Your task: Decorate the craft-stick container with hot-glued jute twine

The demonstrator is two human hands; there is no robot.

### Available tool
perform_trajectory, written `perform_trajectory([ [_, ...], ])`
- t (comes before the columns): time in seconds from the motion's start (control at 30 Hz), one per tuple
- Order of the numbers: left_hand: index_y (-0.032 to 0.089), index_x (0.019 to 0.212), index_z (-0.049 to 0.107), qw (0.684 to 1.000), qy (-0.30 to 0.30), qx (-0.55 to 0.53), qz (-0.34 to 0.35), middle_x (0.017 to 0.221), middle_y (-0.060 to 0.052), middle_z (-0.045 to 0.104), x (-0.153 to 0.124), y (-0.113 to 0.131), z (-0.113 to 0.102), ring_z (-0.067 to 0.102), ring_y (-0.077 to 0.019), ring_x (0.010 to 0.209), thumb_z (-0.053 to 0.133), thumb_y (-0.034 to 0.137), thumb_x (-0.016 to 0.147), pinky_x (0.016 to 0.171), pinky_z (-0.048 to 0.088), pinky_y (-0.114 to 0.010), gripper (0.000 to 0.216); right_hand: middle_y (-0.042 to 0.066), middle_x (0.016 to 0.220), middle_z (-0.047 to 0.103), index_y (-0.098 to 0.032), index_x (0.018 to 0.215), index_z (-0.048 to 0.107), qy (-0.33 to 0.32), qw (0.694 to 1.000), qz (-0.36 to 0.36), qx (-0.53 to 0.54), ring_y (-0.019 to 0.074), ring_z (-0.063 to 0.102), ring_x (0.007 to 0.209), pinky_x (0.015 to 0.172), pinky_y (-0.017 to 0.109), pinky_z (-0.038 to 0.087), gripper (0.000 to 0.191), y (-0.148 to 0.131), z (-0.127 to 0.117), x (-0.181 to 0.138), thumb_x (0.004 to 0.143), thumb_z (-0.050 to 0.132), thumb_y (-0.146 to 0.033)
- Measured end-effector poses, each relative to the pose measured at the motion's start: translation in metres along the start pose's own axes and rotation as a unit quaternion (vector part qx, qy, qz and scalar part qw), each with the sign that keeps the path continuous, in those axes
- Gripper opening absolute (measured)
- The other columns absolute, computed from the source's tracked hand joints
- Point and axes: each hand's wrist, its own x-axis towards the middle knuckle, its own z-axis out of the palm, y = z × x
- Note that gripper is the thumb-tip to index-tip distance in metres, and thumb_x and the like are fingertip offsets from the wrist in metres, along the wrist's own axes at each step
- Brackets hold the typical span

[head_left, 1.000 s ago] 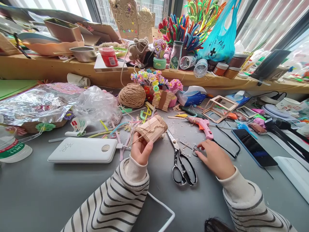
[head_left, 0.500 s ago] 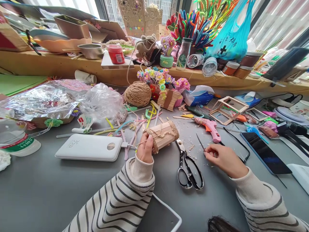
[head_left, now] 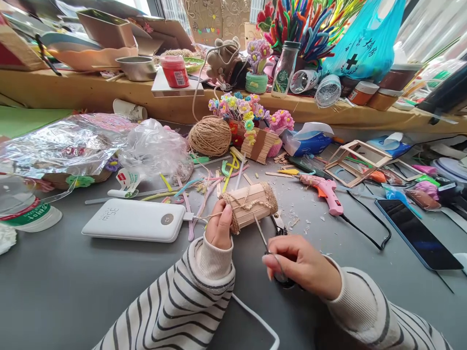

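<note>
Your left hand [head_left: 219, 228] has its fingers curled tight round the near end of the stick barrel [head_left: 251, 204] — just one barrel, twine-wrapped, lying tilted. Your right hand [head_left: 302, 265] pinches one thin metal tool [head_left: 260, 233], tip right under the barrel. One pair of black scissors [head_left: 280, 222] peeks out behind that hand — further out there's one pink glue gun [head_left: 326, 190], one twine ball [head_left: 209, 136] and one white power bank [head_left: 133, 219].

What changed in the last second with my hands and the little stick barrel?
The right hand picked a thin metal tool up from the table near the pink glue gun and brought it left, its tip now by the stick barrel. The left hand kept its grip on the barrel; the white power bank lay unmoved.
</note>
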Motion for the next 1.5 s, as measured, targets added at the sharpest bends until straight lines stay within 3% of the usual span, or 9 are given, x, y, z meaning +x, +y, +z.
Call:
perform_trajectory([
  [0.13, 0.021, 0.092, 0.058, 1.0, -0.011, -0.017, -0.002, 0.099, -0.003, 0.065, -0.002, 0.002, 0.001, 0.055, -0.0221, 0.105, 0.047, 0.035, 0.08, 0.096, 0.038, -0.036, 0.022, -0.003, 0.052, 0.041, -0.015, 0.053, 0.05, -0.034, 0.998, 0.0, 0.054, 0.006, 0.035, 0.048, 0.046, 0.021, 0.027, 0.048, -0.001, 0.008, 0.007, 0.076, 0.046, -0.057],
  [0.37, 0.02, 0.094, 0.059, 1.0, -0.013, -0.008, 0.011, 0.101, -0.004, 0.065, -0.004, 0.003, 0.002, 0.056, -0.0228, 0.104, 0.046, 0.035, 0.08, 0.095, 0.039, -0.037, 0.024, -0.003, 0.053, 0.042, -0.014, 0.062, 0.053, -0.053, 0.995, -0.011, 0.081, 0.0065, 0.037, 0.049, 0.047, 0.021, 0.027, 0.061, 0.01, 0.011, 0.013, 0.071, 0.036, -0.071],
  [0.73, 0.022, 0.095, 0.061, 0.999, -0.021, 0.023, 0.034, 0.103, -0.003, 0.063, -0.005, 0.002, 0.001, 0.054, -0.022, 0.106, 0.045, 0.034, 0.081, 0.095, 0.039, -0.034, 0.024, -0.003, 0.053, 0.041, -0.014, 0.063, 0.053, -0.06, 0.993, -0.008, 0.104, 0.0064, 0.036, 0.05, 0.047, 0.021, 0.027, 0.059, 0.017, 0.013, 0.02, 0.071, 0.038, -0.071],
  [0.93, 0.02, 0.095, 0.06, 0.999, -0.019, 0.038, 0.028, 0.085, -0.004, 0.066, -0.005, 0.002, 0.001, 0.055, -0.0234, 0.104, 0.044, 0.035, 0.082, 0.096, 0.037, -0.038, 0.026, -0.004, 0.052, 0.039, -0.014, 0.063, 0.052, -0.054, 0.991, -0.008, 0.118, 0.0059, 0.034, 0.048, 0.047, 0.021, 0.028, 0.057, 0.018, 0.013, 0.021, 0.071, 0.041, -0.069],
  [1.17, 0.02, 0.093, 0.059, 0.999, -0.031, 0.027, 0.033, 0.101, -0.005, 0.063, -0.004, 0.002, 0.0, 0.054, -0.0238, 0.104, 0.044, 0.035, 0.082, 0.093, 0.038, -0.037, 0.024, -0.004, 0.053, 0.039, -0.014, 0.063, 0.051, -0.056, 0.99, -0.01, 0.13, 0.0055, 0.033, 0.049, 0.049, 0.021, 0.029, 0.051, 0.018, 0.013, 0.022, 0.073, 0.044, -0.064],
  [1.5, 0.021, 0.09, 0.059, 0.999, -0.027, 0.033, 0.025, 0.086, -0.004, 0.066, -0.005, 0.003, 0.001, 0.054, -0.0237, 0.104, 0.044, 0.035, 0.082, 0.092, 0.038, -0.036, 0.022, -0.004, 0.057, 0.042, -0.013, 0.068, 0.055, -0.092, 0.983, -0.028, 0.159, 0.0057, 0.037, 0.052, 0.05, 0.021, 0.028, 0.042, 0.017, 0.01, 0.027, 0.078, 0.048, -0.053],
])
